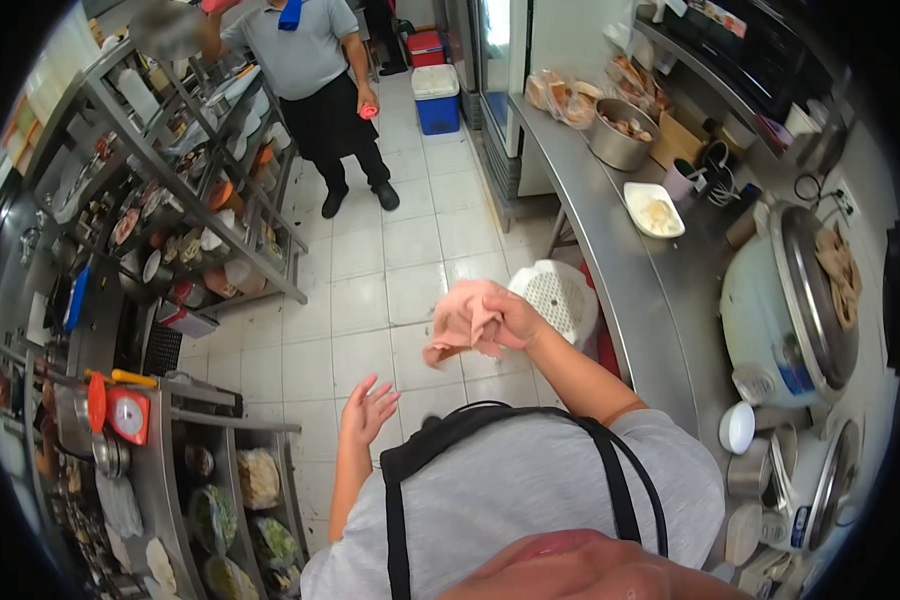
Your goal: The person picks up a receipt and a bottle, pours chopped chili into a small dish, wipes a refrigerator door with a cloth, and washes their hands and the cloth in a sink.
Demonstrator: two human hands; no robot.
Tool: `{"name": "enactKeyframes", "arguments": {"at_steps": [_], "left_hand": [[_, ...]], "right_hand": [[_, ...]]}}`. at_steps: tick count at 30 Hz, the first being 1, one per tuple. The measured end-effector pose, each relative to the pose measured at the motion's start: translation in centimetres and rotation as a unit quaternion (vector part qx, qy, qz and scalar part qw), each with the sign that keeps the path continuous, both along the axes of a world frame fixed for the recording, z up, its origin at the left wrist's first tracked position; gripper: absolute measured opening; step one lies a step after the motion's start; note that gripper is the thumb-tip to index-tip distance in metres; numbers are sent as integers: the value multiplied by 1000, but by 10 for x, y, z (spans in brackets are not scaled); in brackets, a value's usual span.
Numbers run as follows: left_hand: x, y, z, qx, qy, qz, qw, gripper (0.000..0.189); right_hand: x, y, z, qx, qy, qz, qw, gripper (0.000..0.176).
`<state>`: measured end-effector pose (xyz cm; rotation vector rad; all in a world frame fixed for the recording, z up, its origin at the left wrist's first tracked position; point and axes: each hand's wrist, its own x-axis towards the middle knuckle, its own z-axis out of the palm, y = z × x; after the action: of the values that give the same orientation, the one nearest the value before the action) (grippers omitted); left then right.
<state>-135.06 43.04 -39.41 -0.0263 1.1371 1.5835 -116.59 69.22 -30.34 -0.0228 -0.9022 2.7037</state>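
Note:
A crumpled pink cloth (462, 318) hangs from my right hand (520, 318), whose fingers are closed around it, out in front of my body above the tiled floor. My left hand (368, 408) is raised with its fingers apart and nothing in it, lower and to the left of the cloth. Just beyond my right hand stands a white stool (560, 298) with a perforated seat, beside the steel counter (610, 262).
A person (310, 80) in a dark apron stands ahead, holding a small red item. Along the right counter are a large pot (622, 140), a white dish (654, 210) and a big rice cooker (770, 310). Metal shelves (200, 215) line the left. A blue cooler (437, 105) sits behind.

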Motion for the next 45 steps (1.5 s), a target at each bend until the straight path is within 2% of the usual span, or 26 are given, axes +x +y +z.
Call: {"name": "enactKeyframes", "arguments": {"at_steps": [1, 4, 7, 10, 13, 17, 19, 20, 21, 22, 23, 24, 25, 27, 29, 31, 33, 34, 36, 38, 39, 41, 42, 43, 44, 45], "left_hand": [[-18, -5, -17, 1, -25, 34, 999, 42], [-79, -9, -55, -19, -106, 165, 980, 39], [-157, 24, -70, -35, -89, 203, 974, 36], [-236, 104, -61, -34, -50, 186, 981, 36], [-290, 217, -25, -15, 41, 76, 996, 38], [-313, 364, 23, 0, 114, -79, 990, 38], [-317, 421, 25, 11, 135, -136, 981, 36], [-319, 448, 18, 14, 143, -161, 976, 36], [-323, 475, 11, 20, 150, -188, 970, 35], [-327, 496, 3, 7, 152, -199, 968, 34], [-329, 511, -6, -9, 156, -212, 965, 34], [-334, 529, -13, -21, 163, -224, 960, 33], [-343, 541, -27, -40, 160, -222, 961, 33], [-362, 558, -49, -100, 131, -201, 966, 33], [-380, 574, -51, -152, 117, -177, 965, 35], [-398, 586, -58, -179, 108, -145, 967, 36], [-417, 609, -68, -173, 109, -116, 972, 38], [-426, 623, -74, -179, 98, -115, 972, 38], [-447, 655, -88, -190, 82, -115, 972, 39], [-466, 696, -105, -199, 74, -179, 961, 40], [-477, 719, -113, -207, 70, -209, 953, 40], [-499, 759, -112, -158, 132, -279, 938, 40], [-514, 778, -106, -133, 165, -316, 925, 40], [-527, 799, -100, -104, 195, -355, 908, 40], [-534, 827, -95, -65, 220, -389, 892, 41], [-543, 856, -93, -75, 213, -409, 884, 41]], "right_hand": [[-20, 23, -6, -14, 54, 18, 998, 26], [-56, 75, 8, 44, 17, -117, 992, 29], [-74, 136, 4, 44, 6, -259, 965, 35], [-89, 196, 12, 34, 40, -328, 943, 40], [-106, 254, 42, 58, 53, -408, 910, 38], [-123, 318, 90, 115, 51, -454, 882, 37], [-110, 373, 92, 270, -11, -462, 845, 43], [-111, 394, 95, 349, -25, -529, 773, 51], [-98, 427, 90, 373, -67, -560, 737, 58], [-105, 443, 109, 450, -46, -552, 700, 58], [-106, 466, 112, 468, -34, -592, 655, 55], [-109, 494, 119, 485, -17, -632, 605, 51], [-120, 512, 133, 548, -47, -641, 536, 48], [-154, 538, 178, 659, -108, -634, 389, 41], [-202, 563, 234, 762, -92, -624, 147, 28], [-248, 589, 274, 752, -123, -588, 271, 21], [-281, 648, 295, 810, -73, -576, 85, 16], [-292, 681, 298, 812, -79, -563, 136, 13], [-343, 693, 311, 645, -106, -756, 42, 15], [-344, 713, 320, 641, -316, -683, 153, 16], [-346, 733, 311, 641, -307, -702, 49, 18], [-352, 780, 257, 624, -296, -707, -151, 24], [-357, 784, 227, 588, -234, -761, 144, 37], [-364, 787, 198, 494, -138, -750, 418, 51], [-359, 802, 171, 559, -257, -738, 275, 50], [-347, 821, 149, 607, -365, -695, 121, 49]]}}
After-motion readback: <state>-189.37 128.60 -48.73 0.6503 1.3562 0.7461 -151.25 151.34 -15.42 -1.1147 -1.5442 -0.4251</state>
